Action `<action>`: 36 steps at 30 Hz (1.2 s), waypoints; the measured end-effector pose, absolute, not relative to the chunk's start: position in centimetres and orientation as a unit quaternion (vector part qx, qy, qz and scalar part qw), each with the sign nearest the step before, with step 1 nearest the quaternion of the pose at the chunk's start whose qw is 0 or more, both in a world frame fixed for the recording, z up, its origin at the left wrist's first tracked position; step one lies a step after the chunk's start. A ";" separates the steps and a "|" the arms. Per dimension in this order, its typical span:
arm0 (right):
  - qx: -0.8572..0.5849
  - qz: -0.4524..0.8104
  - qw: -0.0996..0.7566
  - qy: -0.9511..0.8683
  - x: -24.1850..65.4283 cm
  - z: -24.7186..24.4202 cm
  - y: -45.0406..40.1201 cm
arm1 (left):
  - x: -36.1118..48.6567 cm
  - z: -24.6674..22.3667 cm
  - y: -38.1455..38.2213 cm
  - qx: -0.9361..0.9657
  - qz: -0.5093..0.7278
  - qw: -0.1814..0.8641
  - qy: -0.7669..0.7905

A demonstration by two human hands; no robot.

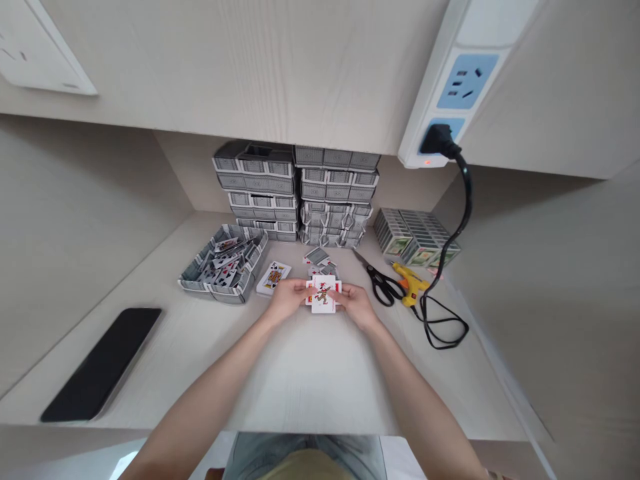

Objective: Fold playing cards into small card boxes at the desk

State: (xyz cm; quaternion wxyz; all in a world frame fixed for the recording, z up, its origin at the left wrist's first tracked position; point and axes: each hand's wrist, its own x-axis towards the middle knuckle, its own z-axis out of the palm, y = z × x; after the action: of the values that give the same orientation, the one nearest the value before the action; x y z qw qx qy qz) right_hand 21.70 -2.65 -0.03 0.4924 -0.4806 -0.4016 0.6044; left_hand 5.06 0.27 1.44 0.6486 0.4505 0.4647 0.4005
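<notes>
Joker card (323, 295) lies pinched between both hands' fingers (305, 289).

Left of the joker card (323, 300), a king card (275, 276) reads "K"; the joker card's red lettering is unreadably small.

On our desk (305, 380) we see a pad (103, 363) by the near left corner; tray (235, 296), deck (274, 276), cards (317, 256), boxes (338, 184) and packs (414, 235) toward the back edge; scissors (385, 289) and glue gun (411, 285) toward the right.
</notes>
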 end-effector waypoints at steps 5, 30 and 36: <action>-0.479 0.607 0.490 -0.403 21.7 0.1 -2.7 | 5.1 1.7 0.2 0.453 0.399 0.640 0.476; -0.486 0.612 0.477 -0.403 21.7 0.0 -2.7 | 5.0 1.8 0.2 0.467 0.392 0.631 0.479; -0.488 0.596 0.503 -0.392 21.4 -0.1 -2.6 | 4.7 2.1 0.1 0.453 0.376 0.653 0.476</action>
State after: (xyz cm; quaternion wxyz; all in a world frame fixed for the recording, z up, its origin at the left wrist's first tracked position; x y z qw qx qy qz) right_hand 21.45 -2.62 -0.14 0.5028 -0.4881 -0.3920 0.5960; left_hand 4.75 0.14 2.07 0.6530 0.4532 0.4761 0.3762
